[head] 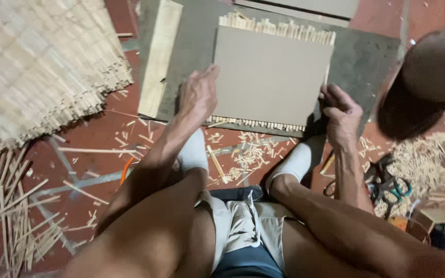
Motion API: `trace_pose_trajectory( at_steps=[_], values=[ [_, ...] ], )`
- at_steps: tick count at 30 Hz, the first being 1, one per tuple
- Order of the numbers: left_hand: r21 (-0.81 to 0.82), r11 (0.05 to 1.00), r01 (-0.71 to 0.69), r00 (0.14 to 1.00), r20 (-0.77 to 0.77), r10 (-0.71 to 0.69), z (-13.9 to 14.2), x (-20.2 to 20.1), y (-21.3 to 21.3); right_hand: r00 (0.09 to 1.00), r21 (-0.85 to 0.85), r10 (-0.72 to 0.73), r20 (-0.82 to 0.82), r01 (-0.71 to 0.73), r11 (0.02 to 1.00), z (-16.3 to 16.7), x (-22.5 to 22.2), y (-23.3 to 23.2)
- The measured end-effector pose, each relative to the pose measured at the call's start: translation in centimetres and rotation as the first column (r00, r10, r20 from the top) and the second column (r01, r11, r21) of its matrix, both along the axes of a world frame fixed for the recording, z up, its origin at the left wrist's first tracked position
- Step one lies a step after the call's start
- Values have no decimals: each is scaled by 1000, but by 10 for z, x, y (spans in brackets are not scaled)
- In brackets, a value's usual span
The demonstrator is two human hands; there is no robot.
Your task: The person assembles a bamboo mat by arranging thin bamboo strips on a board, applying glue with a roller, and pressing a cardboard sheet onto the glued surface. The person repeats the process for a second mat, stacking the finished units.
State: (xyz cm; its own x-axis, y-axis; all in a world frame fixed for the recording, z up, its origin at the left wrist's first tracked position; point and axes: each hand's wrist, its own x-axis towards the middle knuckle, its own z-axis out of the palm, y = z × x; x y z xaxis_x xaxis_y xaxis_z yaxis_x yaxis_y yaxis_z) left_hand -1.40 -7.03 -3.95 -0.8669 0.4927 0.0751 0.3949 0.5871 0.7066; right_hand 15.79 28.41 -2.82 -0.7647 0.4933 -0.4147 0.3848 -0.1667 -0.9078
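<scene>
A flat grey-brown board (271, 77) lies on top of a row of thin bamboo sticks (279, 28), whose ends stick out at its far and near edges. My left hand (198, 92) presses flat on the board's left edge, fingers together. My right hand (342, 114) rests at the board's lower right corner, fingers curled against its edge. Both lie on a dark grey mat (191, 46) on the red floor. My knees and white socks are below.
A woven bamboo mat (42, 62) lies at the upper left. A wooden plank (160, 54) sits left of the board. Loose sticks (11, 206) and cut chips (248, 154) litter the floor. Scissors (395, 188) lie at the right. A dark round object (428, 77) fills the upper right.
</scene>
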Motion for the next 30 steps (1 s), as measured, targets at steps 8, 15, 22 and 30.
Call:
trace_pose_trajectory(
  at_steps=[8, 15, 22, 30],
  values=[
    [-172, 984, -54, 987, 143, 80, 28, 12, 7, 994, -61, 18, -111, -25, 998, 4, 17, -8],
    [-176, 984, 11, 1000, 12, -9, 26, 19, 10, 996, -60, 15, -93, -21, 998, 7, 20, -8],
    [-238, 971, 24, 999, 40, -14, 31, 22, 15, 996, -98, -12, -90, 3, 995, 4, 18, -7],
    [-241, 971, -8, 998, 54, 21, 23, 20, 14, 1000, -36, 15, -12, -16, 999, 16, 12, -6]
  ],
)
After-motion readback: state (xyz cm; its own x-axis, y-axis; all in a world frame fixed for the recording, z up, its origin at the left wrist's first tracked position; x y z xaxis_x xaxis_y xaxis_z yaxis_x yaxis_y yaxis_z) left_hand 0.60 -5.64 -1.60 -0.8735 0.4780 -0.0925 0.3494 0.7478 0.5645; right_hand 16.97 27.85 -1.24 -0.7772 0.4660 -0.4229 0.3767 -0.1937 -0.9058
